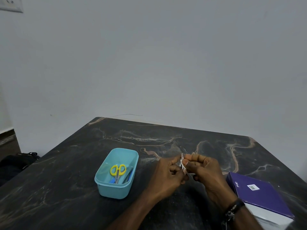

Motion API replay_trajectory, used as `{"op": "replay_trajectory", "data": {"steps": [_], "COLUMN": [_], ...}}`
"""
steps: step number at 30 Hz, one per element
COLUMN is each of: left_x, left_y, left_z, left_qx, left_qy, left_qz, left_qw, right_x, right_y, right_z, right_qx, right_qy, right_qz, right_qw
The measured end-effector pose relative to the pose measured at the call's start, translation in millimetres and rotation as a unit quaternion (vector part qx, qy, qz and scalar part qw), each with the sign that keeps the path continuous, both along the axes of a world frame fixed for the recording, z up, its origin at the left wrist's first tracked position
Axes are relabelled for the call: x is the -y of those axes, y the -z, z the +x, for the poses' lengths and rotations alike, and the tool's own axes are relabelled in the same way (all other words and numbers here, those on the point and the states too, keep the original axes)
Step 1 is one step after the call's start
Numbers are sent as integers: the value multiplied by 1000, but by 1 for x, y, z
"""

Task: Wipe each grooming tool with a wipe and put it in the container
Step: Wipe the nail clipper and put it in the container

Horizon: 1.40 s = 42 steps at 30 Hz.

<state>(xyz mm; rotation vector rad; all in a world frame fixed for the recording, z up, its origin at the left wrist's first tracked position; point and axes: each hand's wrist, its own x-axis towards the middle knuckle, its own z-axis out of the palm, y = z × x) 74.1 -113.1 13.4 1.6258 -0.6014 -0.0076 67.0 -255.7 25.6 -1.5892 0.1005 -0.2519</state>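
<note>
A person's two bare hands work above a dark marble-patterned table (66,188) that fills the lower half of the view, with a plain pale wall (149,55) behind it. At about nine o'clock from the hands, just beside them, a light blue plastic container (106,188) stands on the table. Inside it lie small scissors (118,170) with yellow handles, and next to them a blue-handled tool (128,175) whose kind cannot be told. At the centre, the left hand (166,175) and the right hand (206,171) meet, fingertips touching. The fingers of both hands are curled and pinch a small white wipe (182,161) between them; a thin metal grooming tool (184,167) shows in the gap, mostly hidden, and which hand grips it cannot be told. A dark bracelet (234,209) circles the right wrist. At four o'clock from the hands, a purple box (259,196) with a white label lies flat near the table's right edge.
</note>
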Motion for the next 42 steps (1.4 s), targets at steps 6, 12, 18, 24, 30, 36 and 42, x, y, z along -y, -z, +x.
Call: {"op": "replay_trajectory", "data": {"steps": [6,12,18,24,30,36,42], "left_x": [-2,1,0,0,1,-1,1], "left_y": [0,3,6,4,6,6,4], "left_z": [0,2,6,3,6,8,4], "left_qx": [-9,-22,-39,-58,-69,-81,-82], "left_qy": [13,30,7,38,29,7,47], "left_qz": [2,22,3,8,5,6,22], "left_qw": [1000,999,999,998,997,997,995], "right_x": [4,4,5,5,2,1,-1], "right_y": [-1,2,0,0,0,-1,-2], "right_z": [2,5,2,2,1,-1,-1], "right_qx": [-25,-10,-51,-22,-24,-34,-4], "right_qy": [-6,41,-12,23,12,-11,38], "right_qz": [-26,9,-50,-12,-9,-19,26], "right_qw": [999,999,997,999,1000,999,999]}}
